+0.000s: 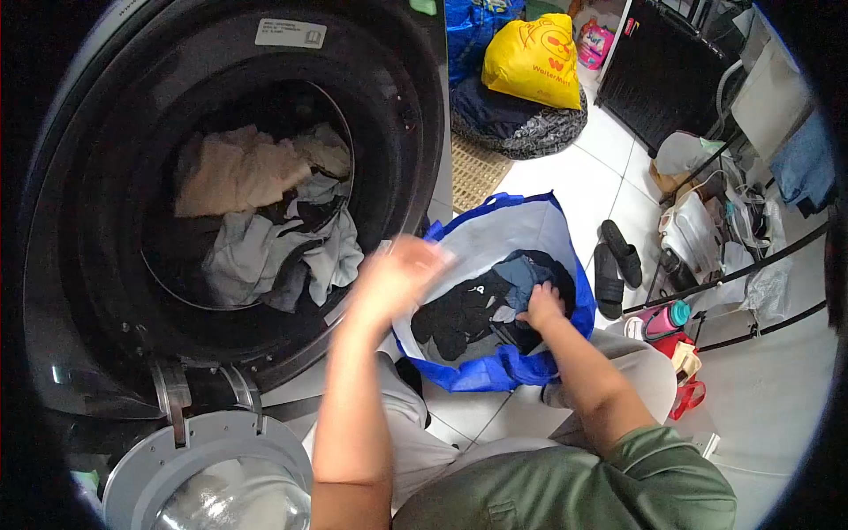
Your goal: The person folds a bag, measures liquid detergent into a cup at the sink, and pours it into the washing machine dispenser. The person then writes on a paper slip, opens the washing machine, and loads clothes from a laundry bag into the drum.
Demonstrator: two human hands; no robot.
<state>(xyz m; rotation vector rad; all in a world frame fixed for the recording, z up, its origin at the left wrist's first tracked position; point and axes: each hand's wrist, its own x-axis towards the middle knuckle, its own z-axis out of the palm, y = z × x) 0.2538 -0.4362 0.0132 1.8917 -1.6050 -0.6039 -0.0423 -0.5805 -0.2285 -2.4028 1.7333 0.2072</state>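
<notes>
My right hand (543,307) reaches into a blue bag (477,374) with a whitish lining, its thumb apart from the fingers. It touches the dark clothes (464,309) near a blue-grey garment (521,275); the fingertips are partly hidden. My left hand (406,269) is smeared by motion between the bag and the washing machine's opening, so its grip cannot be made out. Inside the machine's drum (190,256) lie a peach-coloured cloth (238,170) and a light grey garment with dark parts (252,256).
The round machine door (132,473) hangs open at lower left. A yellow bag (534,62) rests on a dark bundle (530,132) at the top. Black slippers (609,278) lie on the white tiles. At right, a rack (742,269) holds bags, beside a pink bottle (662,321).
</notes>
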